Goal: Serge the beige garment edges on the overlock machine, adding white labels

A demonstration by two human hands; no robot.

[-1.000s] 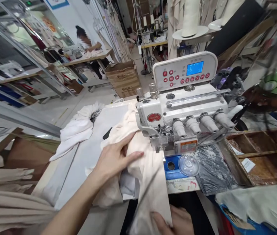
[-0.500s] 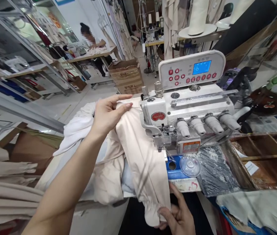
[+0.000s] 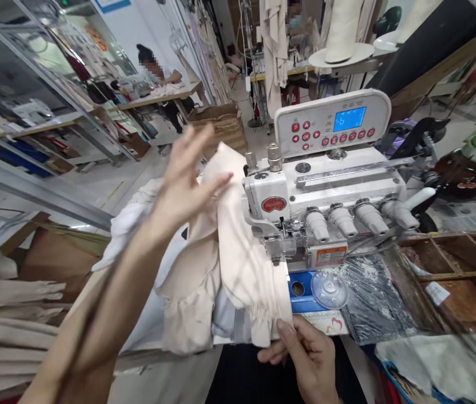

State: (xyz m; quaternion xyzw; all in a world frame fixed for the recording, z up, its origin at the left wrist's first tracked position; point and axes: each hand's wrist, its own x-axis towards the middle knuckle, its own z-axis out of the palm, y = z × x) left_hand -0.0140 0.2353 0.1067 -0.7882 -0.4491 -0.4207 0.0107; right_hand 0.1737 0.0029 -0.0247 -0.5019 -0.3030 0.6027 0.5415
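A cream fabric piece [image 3: 238, 247] lies stretched from the table's front edge up past the left side of a white overlock sewing machine [image 3: 326, 191]. My left hand [image 3: 187, 174], blurred by motion, is raised with fingers spread beside the fabric's far end, and whether it touches the cloth I cannot tell. My right hand [image 3: 309, 353] pinches the gathered near end of the fabric at the table's front edge, below the machine's needle area [image 3: 282, 235].
White cloth [image 3: 130, 224] is bunched at the table's left. Folded beige garments [image 3: 10, 331] are stacked at far left. A wooden divided tray [image 3: 460, 275] sits at right, a clear round disc [image 3: 326, 289] and black plastic before the machine. Another person works at a far table.
My left hand went from pressing the fabric near the machine to lifting its far end, and now is higher with fingers spread. My right hand shifted up along the near end.
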